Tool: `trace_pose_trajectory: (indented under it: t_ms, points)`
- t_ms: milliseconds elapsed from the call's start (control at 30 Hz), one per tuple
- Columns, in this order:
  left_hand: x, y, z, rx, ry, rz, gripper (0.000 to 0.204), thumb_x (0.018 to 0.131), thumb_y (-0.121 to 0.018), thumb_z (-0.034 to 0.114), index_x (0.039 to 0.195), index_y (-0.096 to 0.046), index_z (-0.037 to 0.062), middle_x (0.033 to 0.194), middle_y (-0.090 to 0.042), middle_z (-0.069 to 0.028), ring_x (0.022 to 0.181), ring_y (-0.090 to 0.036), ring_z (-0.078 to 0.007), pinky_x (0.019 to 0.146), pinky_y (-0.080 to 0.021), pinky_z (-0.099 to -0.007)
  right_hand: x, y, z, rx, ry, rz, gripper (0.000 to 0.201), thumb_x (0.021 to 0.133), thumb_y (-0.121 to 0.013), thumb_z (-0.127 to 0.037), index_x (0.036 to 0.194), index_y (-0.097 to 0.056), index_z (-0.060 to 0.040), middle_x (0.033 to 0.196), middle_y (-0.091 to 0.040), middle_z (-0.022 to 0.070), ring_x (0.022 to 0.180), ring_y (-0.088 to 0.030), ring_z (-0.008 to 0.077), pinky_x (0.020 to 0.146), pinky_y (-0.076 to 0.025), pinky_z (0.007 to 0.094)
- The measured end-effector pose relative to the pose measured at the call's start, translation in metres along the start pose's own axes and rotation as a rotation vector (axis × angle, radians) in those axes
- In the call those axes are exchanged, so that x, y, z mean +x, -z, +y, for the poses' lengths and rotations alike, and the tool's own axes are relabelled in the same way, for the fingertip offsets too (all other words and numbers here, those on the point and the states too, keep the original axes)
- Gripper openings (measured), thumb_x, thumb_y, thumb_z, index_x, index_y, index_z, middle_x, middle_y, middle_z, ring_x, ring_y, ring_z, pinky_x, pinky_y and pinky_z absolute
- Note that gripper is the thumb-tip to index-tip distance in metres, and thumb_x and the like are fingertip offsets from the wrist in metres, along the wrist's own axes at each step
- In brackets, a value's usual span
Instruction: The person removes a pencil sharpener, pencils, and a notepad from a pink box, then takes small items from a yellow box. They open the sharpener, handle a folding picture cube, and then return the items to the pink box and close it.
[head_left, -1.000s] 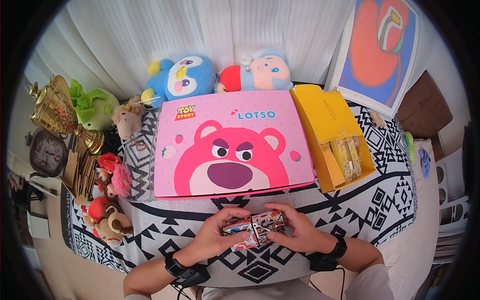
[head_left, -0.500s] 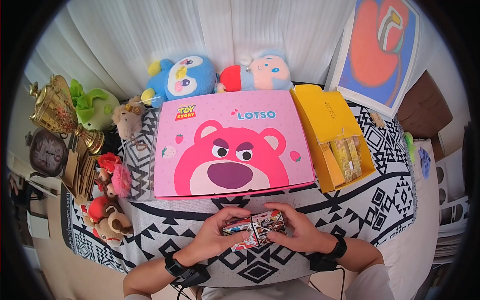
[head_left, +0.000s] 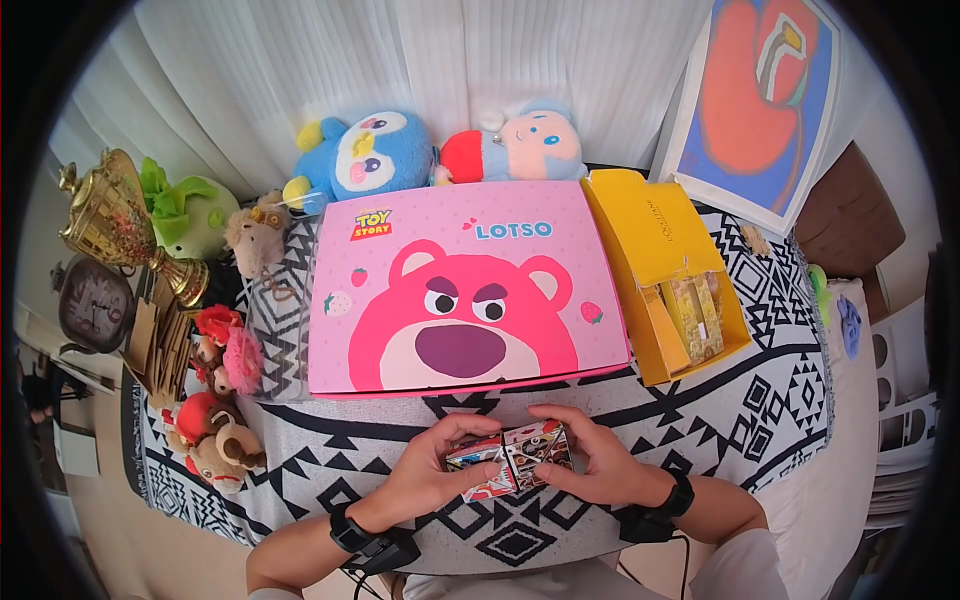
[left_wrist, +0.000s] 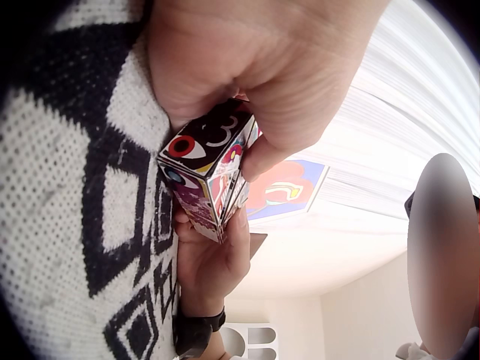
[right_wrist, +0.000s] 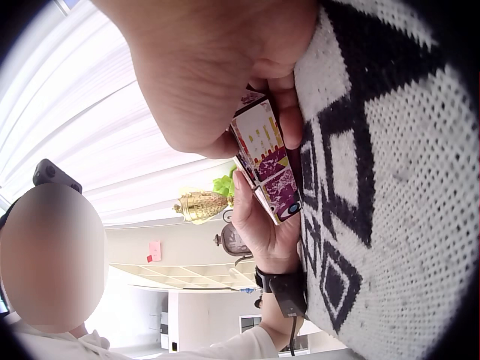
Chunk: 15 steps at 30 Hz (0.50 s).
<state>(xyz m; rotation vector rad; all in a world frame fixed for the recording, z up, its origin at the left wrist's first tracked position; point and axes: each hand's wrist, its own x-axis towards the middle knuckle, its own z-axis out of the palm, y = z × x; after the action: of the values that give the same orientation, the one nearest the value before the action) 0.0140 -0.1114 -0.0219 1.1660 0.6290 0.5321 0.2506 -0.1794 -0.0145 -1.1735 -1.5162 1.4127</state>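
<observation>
A small block printed with colourful cartoon art (head_left: 510,460) is held between the two hands, low over the patterned cloth in front of the pink box. The left hand (head_left: 446,462) grips its left end, thumb on top and fingers around the far side. Its right end is gripped by the right hand (head_left: 598,462) in the same manner. A narrow dark line divides the block near its middle. In the left wrist view the block (left_wrist: 206,157) shows a red eye on black; in the right wrist view the block (right_wrist: 268,157) shows white and purple faces.
Behind the hands lies a large pink box (head_left: 465,290), with an open yellow box (head_left: 655,235) right of it. Plush toys (head_left: 375,155) sit at the back. Along the left stand a gold trophy (head_left: 110,215), a clock (head_left: 95,305) and small plush figures (head_left: 222,447).
</observation>
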Motion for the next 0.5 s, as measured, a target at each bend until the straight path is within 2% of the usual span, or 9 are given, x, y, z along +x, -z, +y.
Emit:
trace_pose_trajectory:
  t_ms: [167,267,367,500]
  points:
    - [0.0004,0.0029,-0.0014,-0.059,-0.014,0.003,0.042,0.086,-0.069,0.003,0.123,-0.05,-0.001,0.121,-0.057,-0.0106,0.112,-0.055,-0.0147,0.095,-0.045,-0.0279,-0.0003,0.0021,-0.0043,0.039,-0.042,-0.016,0.064,0.088,-0.068,-0.014,0.141,-0.032,-0.0019,0.115,-0.059,0.0135,0.105,-0.059,0.0173,0.092,-0.047,0.0324]
    - [-0.0002,0.0043,-0.0011,-0.215,0.087,0.078,0.042,0.087,-0.069,0.004,0.124,-0.05,-0.0008,0.124,-0.057,-0.0125,0.114,-0.055,-0.0161,0.096,-0.045,-0.0286,-0.0003,0.0012,-0.003,0.052,0.005,0.017,0.066,0.088,-0.069,-0.013,0.141,-0.031,-0.0018,0.116,-0.058,0.0122,0.108,-0.058,0.0168,0.095,-0.046,0.0326]
    - [0.0004,0.0023,0.0003,-0.198,0.08,0.086,0.047,0.085,-0.069,0.003,0.126,-0.048,-0.0006,0.12,-0.059,-0.0128,0.113,-0.056,-0.0165,0.096,-0.047,-0.0302,-0.0005,-0.0003,0.0055,0.142,-0.013,0.04,0.067,0.089,-0.068,-0.011,0.142,-0.028,-0.0019,0.118,-0.058,0.0125,0.11,-0.057,0.0159,0.095,-0.047,0.0321]
    - [-0.0003,0.0021,0.0021,-0.195,0.08,0.054,0.058,0.082,-0.073,0.005,0.131,-0.044,-0.0008,0.125,-0.056,-0.0121,0.116,-0.054,-0.0167,0.1,-0.044,-0.0315,-0.0004,-0.0014,0.003,0.256,-0.056,0.076,0.062,0.09,-0.066,-0.009,0.139,-0.03,-0.0007,0.117,-0.058,0.0133,0.108,-0.057,0.0147,0.093,-0.047,0.0304]
